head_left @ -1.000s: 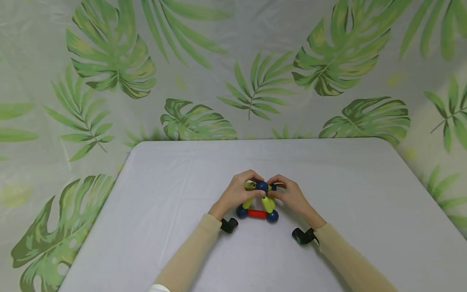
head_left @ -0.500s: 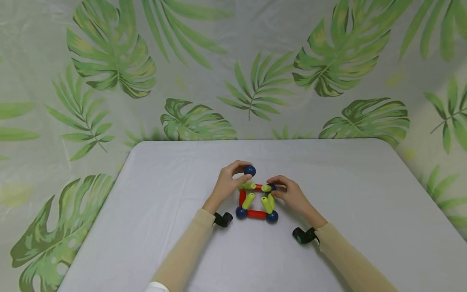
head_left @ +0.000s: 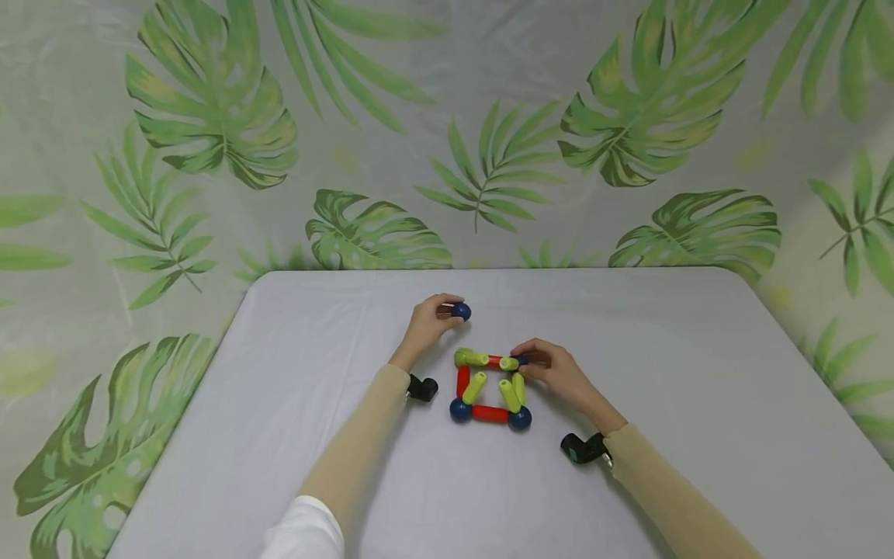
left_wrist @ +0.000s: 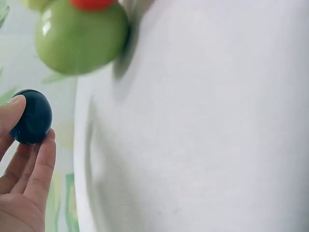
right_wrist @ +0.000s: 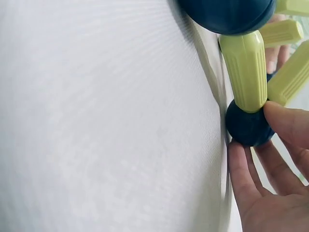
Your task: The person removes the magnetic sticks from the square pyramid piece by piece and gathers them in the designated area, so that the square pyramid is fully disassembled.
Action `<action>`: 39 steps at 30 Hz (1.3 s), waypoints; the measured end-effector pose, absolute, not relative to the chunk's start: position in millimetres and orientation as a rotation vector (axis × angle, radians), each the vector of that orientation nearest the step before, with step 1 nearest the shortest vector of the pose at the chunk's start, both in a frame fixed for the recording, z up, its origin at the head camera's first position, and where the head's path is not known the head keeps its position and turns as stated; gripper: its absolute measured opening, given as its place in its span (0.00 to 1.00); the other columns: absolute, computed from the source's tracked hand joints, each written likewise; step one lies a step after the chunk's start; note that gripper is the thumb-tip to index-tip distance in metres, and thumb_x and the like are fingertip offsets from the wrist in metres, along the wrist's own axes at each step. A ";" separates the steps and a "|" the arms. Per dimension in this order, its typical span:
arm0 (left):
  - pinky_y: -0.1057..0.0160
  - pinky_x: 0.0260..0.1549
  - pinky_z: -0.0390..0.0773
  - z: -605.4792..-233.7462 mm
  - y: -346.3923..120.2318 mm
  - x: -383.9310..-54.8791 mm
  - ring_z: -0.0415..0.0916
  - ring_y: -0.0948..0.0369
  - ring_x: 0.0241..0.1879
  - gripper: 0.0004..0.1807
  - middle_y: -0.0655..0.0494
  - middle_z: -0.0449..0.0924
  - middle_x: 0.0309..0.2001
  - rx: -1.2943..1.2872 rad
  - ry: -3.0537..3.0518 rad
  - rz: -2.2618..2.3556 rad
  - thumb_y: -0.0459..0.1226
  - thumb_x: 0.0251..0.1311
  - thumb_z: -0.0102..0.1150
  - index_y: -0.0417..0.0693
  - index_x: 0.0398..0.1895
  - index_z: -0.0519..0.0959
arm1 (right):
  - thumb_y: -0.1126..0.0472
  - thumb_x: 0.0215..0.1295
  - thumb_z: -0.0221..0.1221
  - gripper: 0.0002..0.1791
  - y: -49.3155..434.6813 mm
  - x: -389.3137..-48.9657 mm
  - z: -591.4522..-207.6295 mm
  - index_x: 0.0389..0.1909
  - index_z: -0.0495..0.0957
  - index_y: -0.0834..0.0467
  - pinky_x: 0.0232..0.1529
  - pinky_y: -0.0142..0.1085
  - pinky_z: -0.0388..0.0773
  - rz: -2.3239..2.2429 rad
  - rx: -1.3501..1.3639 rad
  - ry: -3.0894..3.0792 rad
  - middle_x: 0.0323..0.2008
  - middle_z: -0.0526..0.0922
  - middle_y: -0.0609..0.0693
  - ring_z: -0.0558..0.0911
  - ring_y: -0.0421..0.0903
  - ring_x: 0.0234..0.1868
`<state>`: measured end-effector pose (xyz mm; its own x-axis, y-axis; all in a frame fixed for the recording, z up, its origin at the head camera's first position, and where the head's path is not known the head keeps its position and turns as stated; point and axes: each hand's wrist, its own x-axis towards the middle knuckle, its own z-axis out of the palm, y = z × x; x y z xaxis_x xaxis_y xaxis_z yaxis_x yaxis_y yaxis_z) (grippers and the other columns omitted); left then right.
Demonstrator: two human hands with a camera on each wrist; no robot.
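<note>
My left hand [head_left: 422, 326] pinches a loose blue ball [head_left: 461, 311] between thumb and fingers, beyond the frame of rods and balls; the left wrist view shows this blue ball [left_wrist: 35, 117] too. On the table, a square base joins red rods [head_left: 491, 414], a yellow-green rod [head_left: 519, 388], blue balls [head_left: 461, 410] and a green ball [head_left: 462, 357]. Several yellow-green rods [head_left: 475, 387] slant up from its corners, their upper ends free. At the far right corner my right hand [head_left: 555, 373] holds the corner blue ball [right_wrist: 248, 124], thumb on one side and fingers on the other.
The frame stands on a white-covered table [head_left: 314, 334]. Behind the table hangs a leaf-patterned cloth [head_left: 482, 155]. Black wrist cameras [head_left: 422, 388] sit on both wrists, the left one a short way from the frame's left side.
My left hand has lifted the blue ball off the top of the slanted rods and carried it away to the far left. The right hand stays at its corner.
</note>
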<state>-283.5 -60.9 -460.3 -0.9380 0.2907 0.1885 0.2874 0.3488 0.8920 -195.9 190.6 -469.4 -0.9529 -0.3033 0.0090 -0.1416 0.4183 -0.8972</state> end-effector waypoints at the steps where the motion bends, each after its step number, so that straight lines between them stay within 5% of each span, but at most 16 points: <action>1: 0.62 0.49 0.76 -460.8 -60.7 -287.3 0.77 0.51 0.50 0.20 0.42 0.77 0.53 0.543 2.580 1.695 0.28 0.57 0.64 0.36 0.54 0.77 | 0.69 0.64 0.58 0.14 191.0 -196.0 -469.7 0.51 0.76 0.62 0.55 0.52 0.71 -1.563 -0.404 2.505 0.52 0.77 0.58 0.76 0.57 0.54; 21: 0.59 0.49 0.75 -470.1 -57.3 -325.9 0.76 0.52 0.51 0.21 0.45 0.76 0.57 0.406 2.643 1.526 0.29 0.60 0.61 0.41 0.59 0.76 | 0.69 0.66 0.57 0.13 193.8 -197.6 -472.8 0.51 0.75 0.64 0.55 0.49 0.72 -1.600 -0.453 2.425 0.52 0.77 0.58 0.75 0.56 0.54; 32: 0.58 0.52 0.74 -467.6 -63.5 -313.0 0.72 0.51 0.55 0.22 0.46 0.73 0.58 0.444 2.619 1.675 0.29 0.60 0.61 0.42 0.59 0.75 | 0.69 0.67 0.56 0.15 195.5 -195.8 -475.4 0.54 0.74 0.64 0.57 0.49 0.69 -1.649 -0.437 2.370 0.54 0.75 0.60 0.74 0.57 0.56; 39: 0.59 0.51 0.75 -461.0 -70.5 -278.9 0.75 0.50 0.50 0.14 0.41 0.77 0.50 0.782 2.419 1.741 0.27 0.61 0.60 0.35 0.50 0.77 | 0.67 0.67 0.57 0.16 197.6 -195.7 -476.8 0.55 0.74 0.64 0.57 0.47 0.70 -1.660 -0.436 2.363 0.55 0.75 0.59 0.74 0.55 0.56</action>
<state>-278.9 -70.5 -461.0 -0.8694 0.4322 0.2393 0.3643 0.2336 0.9015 -195.7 197.6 -476.8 -0.9316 -0.3634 -0.0098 -0.1140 0.3177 -0.9413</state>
